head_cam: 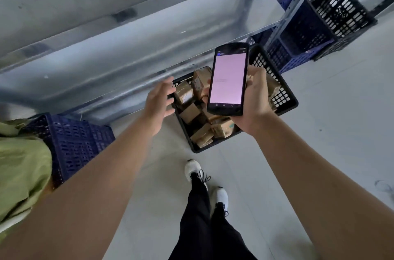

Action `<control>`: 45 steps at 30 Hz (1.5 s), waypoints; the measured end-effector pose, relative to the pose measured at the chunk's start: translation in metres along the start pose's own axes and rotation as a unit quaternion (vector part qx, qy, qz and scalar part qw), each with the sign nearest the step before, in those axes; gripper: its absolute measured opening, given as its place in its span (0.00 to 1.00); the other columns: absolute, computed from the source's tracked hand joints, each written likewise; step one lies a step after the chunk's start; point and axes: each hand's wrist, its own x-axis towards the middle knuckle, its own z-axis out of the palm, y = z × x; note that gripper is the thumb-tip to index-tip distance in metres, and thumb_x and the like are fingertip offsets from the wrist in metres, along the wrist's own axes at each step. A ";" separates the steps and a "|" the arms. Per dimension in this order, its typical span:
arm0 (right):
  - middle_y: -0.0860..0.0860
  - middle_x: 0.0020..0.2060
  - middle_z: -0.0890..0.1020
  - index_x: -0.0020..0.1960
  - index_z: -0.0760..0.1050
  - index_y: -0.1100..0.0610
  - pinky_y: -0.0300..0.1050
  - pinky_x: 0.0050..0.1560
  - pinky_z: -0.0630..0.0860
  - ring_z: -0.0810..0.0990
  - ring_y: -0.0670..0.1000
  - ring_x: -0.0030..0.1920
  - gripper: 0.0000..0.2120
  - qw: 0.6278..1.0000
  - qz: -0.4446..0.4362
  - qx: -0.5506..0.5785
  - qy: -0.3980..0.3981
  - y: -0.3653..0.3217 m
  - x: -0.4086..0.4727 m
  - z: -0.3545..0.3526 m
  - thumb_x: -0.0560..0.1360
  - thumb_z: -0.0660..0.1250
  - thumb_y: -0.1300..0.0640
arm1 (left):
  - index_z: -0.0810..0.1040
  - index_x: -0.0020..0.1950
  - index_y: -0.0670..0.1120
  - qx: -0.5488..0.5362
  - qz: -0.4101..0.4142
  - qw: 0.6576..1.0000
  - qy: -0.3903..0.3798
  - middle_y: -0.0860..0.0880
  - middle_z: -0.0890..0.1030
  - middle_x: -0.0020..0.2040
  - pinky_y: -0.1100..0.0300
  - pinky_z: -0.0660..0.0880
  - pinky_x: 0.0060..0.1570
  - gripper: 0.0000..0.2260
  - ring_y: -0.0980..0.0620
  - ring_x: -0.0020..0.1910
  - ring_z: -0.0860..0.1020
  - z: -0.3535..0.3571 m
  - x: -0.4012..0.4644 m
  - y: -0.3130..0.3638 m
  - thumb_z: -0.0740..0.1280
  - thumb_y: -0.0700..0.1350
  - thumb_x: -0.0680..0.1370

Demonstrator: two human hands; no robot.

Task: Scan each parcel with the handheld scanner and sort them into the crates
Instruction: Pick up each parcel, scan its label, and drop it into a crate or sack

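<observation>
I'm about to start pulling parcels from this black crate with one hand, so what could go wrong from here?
1. The right hand holds the handheld scanner directly over the black crate; a loose grip could drop it among the parcels.
2. The cardboard parcels lie jumbled and tilted, so the open left hand may lift one and shift others.
3. The scanner and right hand hide part of the crate, so a parcel there could be missed.

Single head cam, wide-angle, looking steeply down and forward from standing height. Both forearms run in from the bottom corners; floor (319, 110) and the wearer's shoes (193, 169) sit bottom centre. Metal shelving (128, 31) fills the top, edges bowed by the lens. No second view.
</observation>
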 end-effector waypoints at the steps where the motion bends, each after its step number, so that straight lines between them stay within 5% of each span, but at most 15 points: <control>1: 0.61 0.51 0.85 0.62 0.79 0.60 0.59 0.58 0.79 0.82 0.63 0.52 0.30 1.000 0.003 0.001 0.011 0.002 0.011 -0.009 0.84 0.48 0.40 | 0.73 0.78 0.55 0.007 -0.009 1.000 -0.007 0.47 0.76 0.74 0.38 0.72 0.72 0.24 0.41 0.72 0.73 0.009 0.013 -0.004 0.65 0.59 0.82; 5: 0.64 0.52 0.82 0.64 0.78 0.63 0.61 0.58 0.79 0.80 0.66 0.54 0.31 0.999 0.016 0.033 0.037 0.015 0.057 -0.046 0.82 0.49 0.40 | 0.74 0.75 0.57 0.021 -0.055 0.998 -0.039 0.48 0.76 0.73 0.39 0.73 0.71 0.30 0.42 0.71 0.74 0.039 0.059 -0.033 0.65 0.62 0.73; 10: 0.64 0.52 0.82 0.62 0.80 0.61 0.63 0.60 0.74 0.79 0.66 0.54 0.30 0.998 0.021 0.047 0.045 0.042 0.110 -0.096 0.82 0.48 0.41 | 0.76 0.73 0.57 0.029 -0.098 0.993 -0.052 0.46 0.75 0.75 0.38 0.71 0.73 0.16 0.40 0.74 0.72 0.069 0.115 -0.091 0.61 0.54 0.85; 14: 0.62 0.49 0.84 0.62 0.81 0.60 0.58 0.55 0.80 0.81 0.64 0.52 0.32 0.997 0.027 0.041 0.051 0.069 0.151 -0.148 0.84 0.46 0.40 | 0.76 0.73 0.57 0.047 -0.120 0.991 -0.049 0.47 0.75 0.76 0.41 0.73 0.71 0.16 0.41 0.74 0.73 0.098 0.163 -0.139 0.61 0.52 0.86; 21: 0.63 0.54 0.81 0.71 0.73 0.67 0.59 0.60 0.74 0.78 0.64 0.55 0.36 0.996 0.050 0.039 0.068 0.138 0.233 -0.248 0.83 0.48 0.39 | 0.77 0.68 0.59 0.085 -0.114 0.987 -0.072 0.49 0.76 0.70 0.46 0.76 0.66 0.12 0.47 0.68 0.76 0.160 0.241 -0.241 0.64 0.50 0.85; 24: 0.64 0.54 0.81 0.69 0.75 0.65 0.59 0.58 0.76 0.79 0.65 0.53 0.33 0.997 0.055 0.034 0.051 0.163 0.261 -0.285 0.82 0.49 0.40 | 0.79 0.70 0.55 0.134 -0.116 0.981 -0.077 0.51 0.81 0.63 0.61 0.77 0.56 0.16 0.59 0.57 0.79 0.185 0.272 -0.288 0.70 0.46 0.82; 27: 0.65 0.53 0.81 0.69 0.74 0.68 0.61 0.59 0.76 0.78 0.66 0.53 0.35 0.997 0.061 0.017 0.038 0.183 0.285 -0.313 0.82 0.48 0.40 | 0.77 0.74 0.53 0.178 -0.125 0.973 -0.079 0.52 0.82 0.61 0.71 0.74 0.41 0.23 0.62 0.50 0.81 0.204 0.296 -0.325 0.76 0.48 0.79; 33: 0.65 0.54 0.78 0.65 0.75 0.67 0.62 0.58 0.73 0.76 0.66 0.54 0.33 0.997 0.076 0.026 0.016 0.212 0.310 -0.347 0.82 0.48 0.41 | 0.80 0.71 0.55 0.260 -0.124 0.954 -0.081 0.54 0.82 0.64 0.53 0.79 0.66 0.40 0.55 0.62 0.81 0.221 0.321 -0.374 0.83 0.59 0.59; 35: 0.65 0.51 0.79 0.62 0.77 0.65 0.63 0.57 0.75 0.78 0.66 0.52 0.31 0.996 0.087 0.024 0.015 0.215 0.306 -0.347 0.82 0.48 0.41 | 0.80 0.67 0.56 0.255 -0.129 0.954 -0.088 0.54 0.83 0.62 0.55 0.80 0.63 0.32 0.56 0.59 0.82 0.222 0.320 -0.372 0.83 0.55 0.64; 40: 0.62 0.50 0.80 0.63 0.78 0.62 0.61 0.56 0.78 0.78 0.66 0.52 0.30 0.991 0.113 0.055 0.046 0.203 0.270 -0.333 0.82 0.48 0.42 | 0.83 0.58 0.54 0.166 -0.147 0.974 -0.040 0.52 0.86 0.51 0.66 0.79 0.37 0.11 0.62 0.40 0.85 0.212 0.282 -0.337 0.77 0.47 0.77; 45: 0.63 0.52 0.78 0.61 0.77 0.62 0.54 0.48 0.81 0.80 0.63 0.49 0.29 0.991 0.103 0.076 0.038 0.164 0.214 -0.292 0.83 0.46 0.44 | 0.81 0.55 0.53 0.053 -0.220 0.974 0.012 0.47 0.85 0.56 0.47 0.81 0.57 0.08 0.47 0.58 0.84 0.175 0.227 -0.272 0.70 0.55 0.81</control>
